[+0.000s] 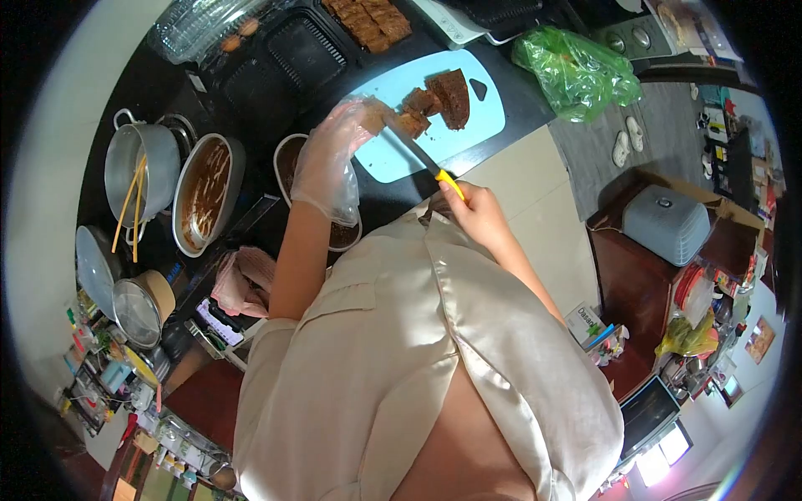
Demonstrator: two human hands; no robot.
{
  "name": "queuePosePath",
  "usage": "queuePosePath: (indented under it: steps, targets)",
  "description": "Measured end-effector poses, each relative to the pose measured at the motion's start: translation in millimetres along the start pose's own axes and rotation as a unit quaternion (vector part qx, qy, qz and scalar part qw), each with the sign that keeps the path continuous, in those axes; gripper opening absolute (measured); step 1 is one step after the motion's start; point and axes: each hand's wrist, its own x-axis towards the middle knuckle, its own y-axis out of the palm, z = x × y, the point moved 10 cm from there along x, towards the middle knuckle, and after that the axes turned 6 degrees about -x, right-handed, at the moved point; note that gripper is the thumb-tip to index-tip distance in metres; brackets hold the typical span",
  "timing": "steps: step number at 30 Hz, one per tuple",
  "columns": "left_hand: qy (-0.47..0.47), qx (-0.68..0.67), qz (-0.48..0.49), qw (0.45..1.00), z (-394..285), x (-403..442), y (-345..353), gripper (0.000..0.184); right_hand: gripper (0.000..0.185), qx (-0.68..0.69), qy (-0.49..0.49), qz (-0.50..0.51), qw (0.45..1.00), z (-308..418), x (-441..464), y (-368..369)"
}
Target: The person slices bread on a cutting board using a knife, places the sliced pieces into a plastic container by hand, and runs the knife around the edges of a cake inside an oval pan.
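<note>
My right hand is closed around the yellow handle of a knife, its blade reaching up and left over a light blue cutting board. In a clear plastic glove, my left hand grips a brown piece of cake at the board's left side, close to the knife tip. The glove partly hides its fingers. Just right of the blade lie smaller cut cake pieces. A larger dark brown cake piece rests farther right, near the board's handle hole.
Behind the board are sliced brown cake and a black plastic container. A green plastic bag sits at the right counter end. To the left stand a smeared oval pan and a pot with chopsticks.
</note>
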Motion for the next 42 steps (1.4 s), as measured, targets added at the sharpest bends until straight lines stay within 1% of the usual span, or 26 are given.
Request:
queuePosePath:
  steps: [1,2,3,4,6,7,9,10,12,13,15,18,23,25,27,28,29,30,31,32,33,34,37,40,41,42]
  targets:
    - [0.003,-0.004,0.001,1.0,-1.6,0.8,1.6,0.041,0.047,0.012,-0.001,0.019,1.0,1.4,3.2,3.4]
    - [-0.003,-0.046,0.021,0.999,-2.2,1.2,8.0,0.04,0.047,0.008,-0.004,0.019,1.0,0.0,4.9,2.9]
    - [-0.008,-0.089,0.041,0.995,-3.5,1.0,13.3,0.039,0.048,0.035,0.008,0.04,0.999,-5.3,5.8,6.7]
    - [-0.005,-0.093,0.039,0.995,-0.4,7.5,8.5,0.039,0.049,0.062,0.021,0.062,0.996,-9.2,5.9,9.9]
    - [-0.07,-0.144,0.042,0.986,16.7,18.9,5.5,0.037,0.048,0.085,0.027,0.077,0.993,-8.7,4.5,6.9]
    - [-0.069,-0.148,0.042,0.986,14.1,17.2,7.0,0.037,0.048,0.111,0.034,0.089,0.989,-7.0,3.6,5.7]
    - [-0.048,-0.161,0.095,0.981,-1.2,9.8,23.7,0.033,0.048,0.111,0.032,0.091,0.989,-1.9,1.9,-0.5]
    - [-0.046,-0.165,0.093,0.981,-3.9,9.6,25.1,0.033,0.047,0.116,0.03,0.092,0.989,1.3,1.7,-3.2]
    - [-0.015,-0.119,0.105,0.987,-14.3,7.6,29.7,0.03,0.048,0.136,0.022,0.084,0.987,12.0,2.2,-10.7]
    - [-0.013,-0.122,0.103,0.987,-18.4,4.3,32.5,0.03,0.048,0.16,0.016,0.073,0.984,15.9,2.5,-14.8]
    - [-0.013,-0.072,0.069,0.995,-24.3,-1.5,33.7,0.028,0.047,0.16,0.014,0.075,0.984,13.3,4.5,-14.5]
    - [-0.025,-0.129,0.076,0.988,-21.9,-0.1,38.1,0.03,0.047,0.168,0.008,0.079,0.983,14.3,4.2,-16.3]
    - [-0.032,-0.157,0.092,0.983,-33.5,-6.4,46.6,0.03,0.047,0.194,0.016,0.102,0.976,17.2,0.2,-17.9]
    - [-0.029,-0.16,0.091,0.983,-37.0,-7.2,48.2,0.03,0.048,0.235,0.066,0.135,0.96,9.5,-2.6,-12.6]
    - [0.013,-0.131,0.113,0.985,-50.8,-8.8,54.8,0.039,0.047,0.258,0.057,0.154,0.952,17.2,-5.4,-17.4]
    - [0.013,-0.129,0.114,0.985,-57.1,-12.0,57.2,0.039,0.046,0.281,0.049,0.173,0.943,21.6,-7.3,-17.1]
    - [0.0,-0.106,0.125,0.986,-62.1,-17.2,61.8,0.046,0.046,0.282,0.049,0.171,0.943,20.7,-7.2,-18.0]
    - [-0.014,-0.082,0.136,0.987,-64.5,-21.4,66.6,0.052,0.045,0.326,0.043,0.191,0.925,23.6,-8.3,-15.2]
    - [-0.014,-0.08,0.137,0.987,-64.3,-19.4,65.2,0.052,0.045,0.369,0.038,0.211,0.904,26.9,-9.2,-12.7]
    - [-0.029,-0.101,0.15,0.983,-62.0,-16.3,64.7,0.055,0.045,0.37,0.037,0.21,0.904,25.4,-8.6,-12.7]
    - [-0.044,-0.121,0.163,0.978,-60.4,-14.4,65.3,0.059,0.044,0.406,0.032,0.228,0.884,27.9,-9.5,-9.8]
    - [-0.044,-0.12,0.164,0.978,-61.5,-12.9,65.1,0.059,0.043,0.441,0.026,0.246,0.863,31.2,-10.3,-8.0]
    - [-0.031,-0.146,0.163,0.975,-67.8,-12.8,64.9,0.061,0.045,0.455,0.025,0.258,0.852,33.0,-10.1,-11.5]
    - [-0.032,-0.146,0.192,0.97,-80.3,-24.7,82.6,0.062,0.046,0.471,0.011,0.246,0.847,27.3,-6.8,-18.8]
    - [-0.052,-0.078,0.138,0.986,-82.5,-27.4,89.1,0.061,0.047,0.452,0.005,0.234,0.861,28.0,-5.9,-22.9]
    - [-0.07,-0.011,0.083,0.994,-83.4,-29.9,87.6,0.061,0.047,0.452,0.005,0.233,0.861,27.9,-5.8,-24.9]
